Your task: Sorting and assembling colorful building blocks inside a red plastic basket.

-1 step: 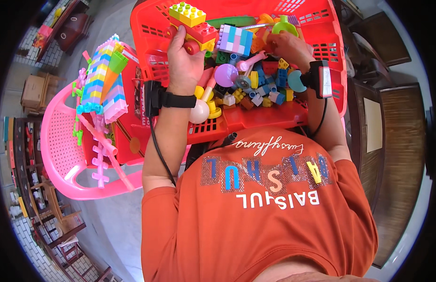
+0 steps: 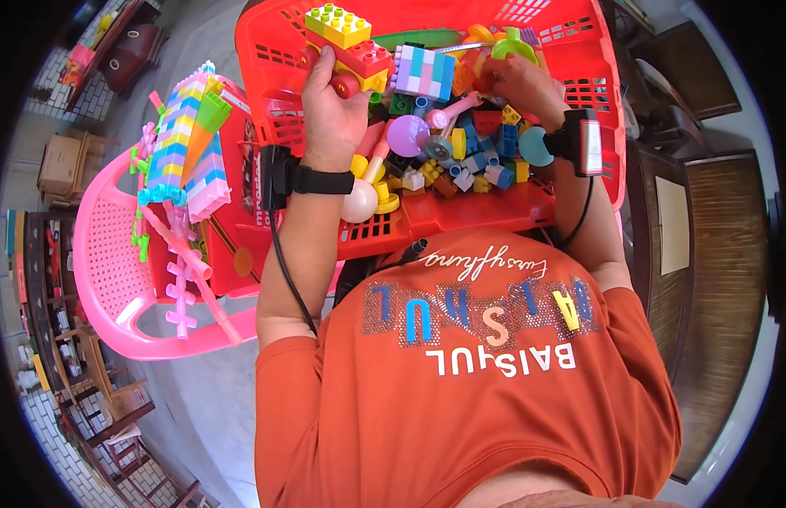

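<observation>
By the left edge of the red plastic basket (image 2: 262,51), my left fingers (image 2: 323,69) hold a red-and-yellow plastic block toy (image 2: 362,57); right fingers (image 2: 497,73), I can't tell.

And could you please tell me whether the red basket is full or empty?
Not empty: many toy blocks lie inside the red basket; how deep they go I cannot tell.

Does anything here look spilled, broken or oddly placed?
Nothing looks spilled or broken: the loose blocks lie jumbled inside the red basket. One slightly odd spot, at left: a pinkish knobbed stick appears to jut across the rim of the pink chair, which looks untidy.
</observation>
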`<move>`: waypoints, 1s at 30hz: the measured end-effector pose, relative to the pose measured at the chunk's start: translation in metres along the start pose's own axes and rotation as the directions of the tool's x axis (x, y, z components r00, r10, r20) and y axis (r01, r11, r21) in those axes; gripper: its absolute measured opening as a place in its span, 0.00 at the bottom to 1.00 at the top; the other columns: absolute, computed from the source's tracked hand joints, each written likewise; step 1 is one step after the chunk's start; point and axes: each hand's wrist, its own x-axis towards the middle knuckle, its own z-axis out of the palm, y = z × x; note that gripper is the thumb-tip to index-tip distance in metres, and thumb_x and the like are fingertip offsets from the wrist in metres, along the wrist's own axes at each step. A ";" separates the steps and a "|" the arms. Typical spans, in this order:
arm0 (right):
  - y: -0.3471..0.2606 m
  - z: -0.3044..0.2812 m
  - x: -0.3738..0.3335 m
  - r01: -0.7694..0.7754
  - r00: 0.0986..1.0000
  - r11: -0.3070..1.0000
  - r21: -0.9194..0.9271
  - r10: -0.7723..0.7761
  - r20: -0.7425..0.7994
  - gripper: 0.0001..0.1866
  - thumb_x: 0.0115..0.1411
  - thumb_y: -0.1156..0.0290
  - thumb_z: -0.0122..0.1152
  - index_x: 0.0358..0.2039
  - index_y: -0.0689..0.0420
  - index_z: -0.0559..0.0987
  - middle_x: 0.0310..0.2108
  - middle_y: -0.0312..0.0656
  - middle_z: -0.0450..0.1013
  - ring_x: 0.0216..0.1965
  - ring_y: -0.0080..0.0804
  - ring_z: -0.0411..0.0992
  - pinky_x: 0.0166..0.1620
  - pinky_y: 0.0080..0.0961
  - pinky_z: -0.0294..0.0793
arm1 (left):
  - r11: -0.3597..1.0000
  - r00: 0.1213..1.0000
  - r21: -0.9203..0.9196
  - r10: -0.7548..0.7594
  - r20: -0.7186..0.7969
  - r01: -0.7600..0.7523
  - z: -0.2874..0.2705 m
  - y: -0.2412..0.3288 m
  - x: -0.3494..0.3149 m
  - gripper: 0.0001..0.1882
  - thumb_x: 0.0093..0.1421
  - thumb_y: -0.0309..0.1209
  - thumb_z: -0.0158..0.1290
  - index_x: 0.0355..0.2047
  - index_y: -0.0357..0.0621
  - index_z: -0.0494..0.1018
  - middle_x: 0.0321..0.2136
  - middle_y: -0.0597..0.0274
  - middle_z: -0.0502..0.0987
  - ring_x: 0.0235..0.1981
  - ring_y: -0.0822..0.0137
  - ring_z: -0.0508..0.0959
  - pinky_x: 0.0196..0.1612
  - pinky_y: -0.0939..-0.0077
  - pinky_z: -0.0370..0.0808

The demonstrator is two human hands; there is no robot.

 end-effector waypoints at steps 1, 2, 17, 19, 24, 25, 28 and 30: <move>-0.003 -0.002 0.003 0.022 0.999 0.993 0.113 -0.018 -0.034 0.12 0.53 0.68 0.57 0.39 0.56 0.78 0.32 0.48 0.76 0.36 0.47 0.74 0.37 0.38 0.73 | 1.000 1.000 -0.004 0.000 0.001 0.000 -0.001 0.000 0.000 0.18 0.63 0.38 0.49 0.51 0.49 0.65 0.48 0.66 0.71 0.50 0.66 0.71 0.56 0.54 0.63; -0.006 -0.005 0.004 0.026 0.999 0.993 0.114 -0.023 -0.031 0.12 0.53 0.68 0.57 0.39 0.56 0.78 0.32 0.48 0.76 0.36 0.47 0.74 0.37 0.38 0.73 | 1.000 1.000 -0.009 -0.001 0.003 0.001 -0.003 0.000 0.000 0.18 0.63 0.38 0.49 0.51 0.49 0.65 0.48 0.66 0.71 0.50 0.66 0.71 0.56 0.54 0.63; -0.011 0.018 0.009 0.188 0.982 0.961 0.204 -0.183 -0.045 0.20 0.55 0.70 0.57 0.49 0.54 0.70 0.32 0.46 0.76 0.32 0.43 0.75 0.37 0.35 0.74 | 0.999 0.999 0.030 0.023 -0.036 -0.022 0.000 -0.003 0.001 0.20 0.63 0.40 0.49 0.52 0.48 0.64 0.50 0.65 0.70 0.51 0.64 0.70 0.58 0.52 0.61; -0.029 0.019 0.010 0.237 0.969 0.858 0.456 -0.240 -0.052 0.24 0.55 0.75 0.56 0.53 0.53 0.67 0.36 0.44 0.76 0.37 0.41 0.75 0.39 0.34 0.74 | 0.999 0.999 0.041 0.031 -0.026 -0.030 -0.004 -0.002 0.004 0.20 0.63 0.40 0.49 0.52 0.48 0.64 0.49 0.64 0.70 0.51 0.64 0.71 0.58 0.52 0.61; -0.027 -0.022 0.004 0.173 0.982 0.857 0.485 -0.188 -0.018 0.18 0.56 0.79 0.51 0.49 0.56 0.71 0.44 0.41 0.73 0.36 0.34 0.75 0.35 0.24 0.74 | 0.999 0.999 0.019 0.040 0.008 -0.040 -0.006 0.002 0.002 0.18 0.63 0.40 0.48 0.51 0.48 0.64 0.48 0.63 0.71 0.50 0.63 0.71 0.57 0.52 0.61; 0.002 -0.010 0.002 0.258 0.956 0.963 -0.073 -0.243 0.167 0.16 0.55 0.77 0.53 0.46 0.55 0.74 0.43 0.42 0.74 0.36 0.36 0.76 0.34 0.27 0.74 | 0.999 1.000 -0.030 0.014 -0.023 -0.015 -0.002 0.001 0.004 0.18 0.64 0.39 0.46 0.52 0.46 0.65 0.48 0.61 0.72 0.51 0.62 0.71 0.57 0.54 0.63; 0.013 -0.009 0.000 0.257 0.942 0.785 -0.564 -0.073 0.328 0.14 0.51 0.74 0.57 0.40 0.53 0.77 0.39 0.41 0.76 0.36 0.38 0.76 0.34 0.30 0.74 | 0.989 1.000 -0.145 -0.017 -0.001 0.017 0.002 -0.003 0.012 0.18 0.64 0.40 0.45 0.50 0.44 0.68 0.46 0.59 0.74 0.49 0.59 0.72 0.55 0.56 0.66; -0.013 -0.004 0.002 0.085 0.935 0.875 -0.477 0.096 0.342 0.11 0.47 0.72 0.60 0.34 0.52 0.79 0.35 0.40 0.76 0.36 0.39 0.76 0.36 0.32 0.75 | 0.985 0.998 -0.170 -0.012 -0.066 0.000 -0.008 -0.001 0.009 0.17 0.65 0.41 0.43 0.48 0.44 0.69 0.45 0.59 0.75 0.49 0.59 0.72 0.55 0.57 0.66</move>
